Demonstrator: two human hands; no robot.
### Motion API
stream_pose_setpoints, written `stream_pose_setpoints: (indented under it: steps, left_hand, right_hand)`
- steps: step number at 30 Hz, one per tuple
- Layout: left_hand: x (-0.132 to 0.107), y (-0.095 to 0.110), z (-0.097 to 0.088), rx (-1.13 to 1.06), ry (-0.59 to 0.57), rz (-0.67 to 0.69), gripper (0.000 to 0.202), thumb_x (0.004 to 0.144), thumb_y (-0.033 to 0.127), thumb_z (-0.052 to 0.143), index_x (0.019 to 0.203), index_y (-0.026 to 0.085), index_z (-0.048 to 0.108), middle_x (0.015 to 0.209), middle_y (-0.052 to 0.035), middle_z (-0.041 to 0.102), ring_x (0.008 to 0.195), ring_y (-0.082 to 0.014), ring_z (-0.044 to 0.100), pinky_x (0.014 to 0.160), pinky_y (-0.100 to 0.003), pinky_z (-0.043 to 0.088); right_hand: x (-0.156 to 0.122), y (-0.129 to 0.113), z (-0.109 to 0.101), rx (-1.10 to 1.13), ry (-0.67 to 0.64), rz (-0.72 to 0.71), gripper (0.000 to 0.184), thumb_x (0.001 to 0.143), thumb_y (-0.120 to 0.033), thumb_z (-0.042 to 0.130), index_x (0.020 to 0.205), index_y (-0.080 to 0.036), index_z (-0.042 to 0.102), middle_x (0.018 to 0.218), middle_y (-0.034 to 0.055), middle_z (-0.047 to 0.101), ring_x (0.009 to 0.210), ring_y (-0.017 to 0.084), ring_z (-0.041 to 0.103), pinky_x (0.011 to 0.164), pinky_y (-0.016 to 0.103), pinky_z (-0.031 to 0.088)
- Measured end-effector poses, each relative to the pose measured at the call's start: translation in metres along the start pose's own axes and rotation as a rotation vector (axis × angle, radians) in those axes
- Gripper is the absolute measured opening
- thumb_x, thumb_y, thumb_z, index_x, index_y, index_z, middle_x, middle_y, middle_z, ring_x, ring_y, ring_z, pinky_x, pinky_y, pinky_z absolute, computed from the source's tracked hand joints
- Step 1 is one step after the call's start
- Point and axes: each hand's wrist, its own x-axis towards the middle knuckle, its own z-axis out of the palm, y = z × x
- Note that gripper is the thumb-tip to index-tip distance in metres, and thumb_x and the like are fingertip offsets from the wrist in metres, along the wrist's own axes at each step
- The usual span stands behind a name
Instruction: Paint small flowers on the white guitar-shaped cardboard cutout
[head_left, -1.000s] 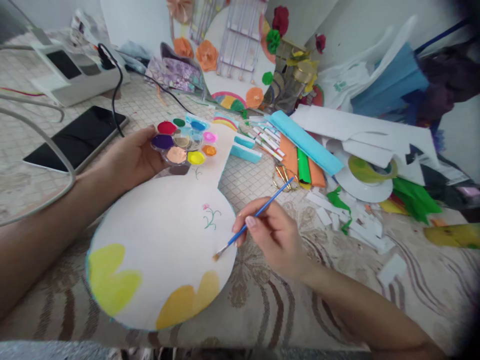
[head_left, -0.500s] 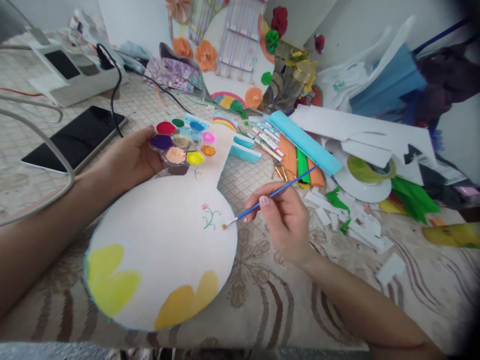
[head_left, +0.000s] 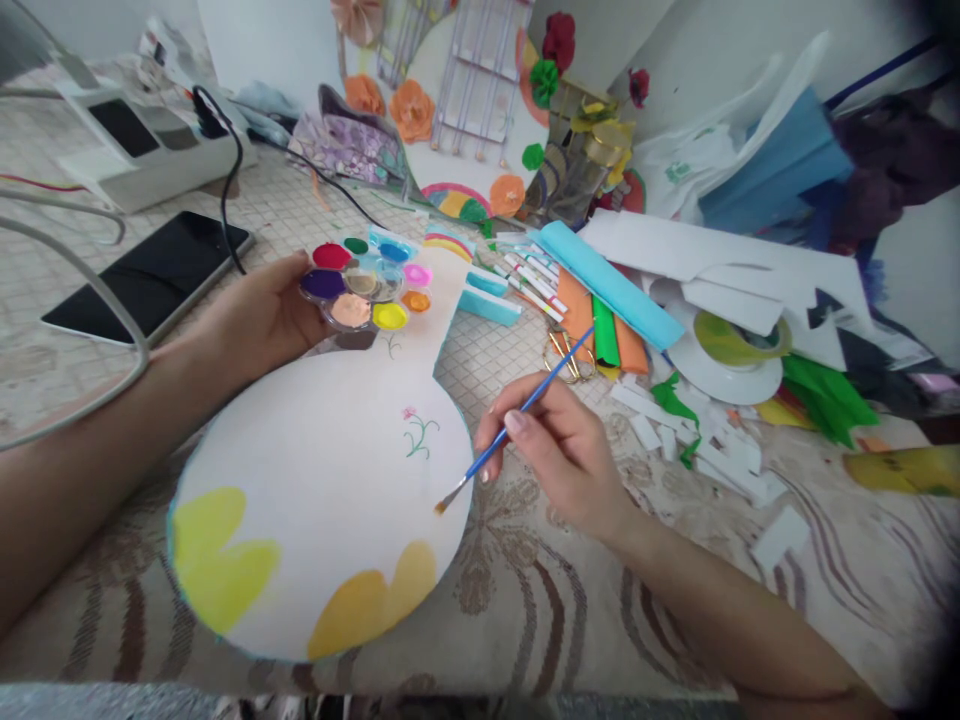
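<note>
My left hand (head_left: 281, 310) is closed on the edge of a clear paint palette (head_left: 362, 284), whose round wells hold red, green, blue, purple, pink, peach, yellow and orange paint. Pinched in my right hand (head_left: 551, 445) is a thin blue paintbrush (head_left: 499, 437), tilted, its tan tip over the right side of a white round cutout (head_left: 322, 450). Whether the bristles touch the surface I cannot tell. Yellow petals are painted at the cutout's lower left, orange-yellow ones at its bottom. A small pink flower on a green stem (head_left: 418, 434) is drawn near the brush.
A black tablet (head_left: 154, 275) and a white power strip (head_left: 142, 150) with cables lie at left. Markers (head_left: 534, 285), a light-blue paper roll (head_left: 607, 283), tape (head_left: 742, 335) and paper scraps (head_left: 731, 450) crowd the right. A decorated board (head_left: 469, 110) stands behind.
My right hand has turned and lowered the paintbrush, bringing its tip down from beside the small flower toward the orange-yellow petals. My left hand and the palette stay put.
</note>
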Motion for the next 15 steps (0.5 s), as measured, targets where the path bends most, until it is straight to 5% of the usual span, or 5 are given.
stream_pose_setpoints:
  steps: [6, 12, 15]
  left_hand:
    - [0.0002, -0.0013, -0.0004, -0.021, 0.009, 0.02, 0.028, 0.097, 0.018, 0.037, 0.087, 0.01, 0.063, 0.075, -0.0022, 0.072, 0.069, -0.0135, 0.07, 0.098, -0.044, 0.05]
    - [-0.0004, -0.002, -0.0021, -0.012, -0.004, 0.015, 0.027, 0.097, 0.018, 0.037, 0.095, 0.009, 0.063, 0.083, -0.0027, 0.072, 0.076, -0.014, 0.07, 0.106, -0.048, 0.043]
    - [-0.0001, -0.0016, -0.002, -0.002, -0.007, 0.014, 0.028, 0.097, 0.018, 0.036, 0.099, 0.008, 0.063, 0.081, -0.0029, 0.071, 0.078, -0.0149, 0.07, 0.103, -0.048, 0.045]
  right_hand:
    - [-0.0064, 0.002, 0.0044, 0.035, -0.158, 0.107, 0.008, 0.098, -0.023, 0.051, 0.1, -0.019, 0.058, 0.081, -0.0009, 0.065, 0.059, 0.006, 0.064, 0.055, 0.018, 0.055]
    - [-0.0007, 0.0009, -0.0005, -0.039, 0.064, 0.02, 0.006, 0.097, -0.022, 0.052, 0.098, -0.019, 0.058, 0.082, -0.0012, 0.066, 0.061, 0.006, 0.063, 0.059, 0.019, 0.055]
    - [-0.0032, -0.0017, 0.002, 0.005, -0.019, 0.054, 0.007, 0.098, -0.023, 0.051, 0.098, -0.019, 0.057, 0.081, -0.0012, 0.066, 0.059, 0.006, 0.063, 0.058, 0.019, 0.055]
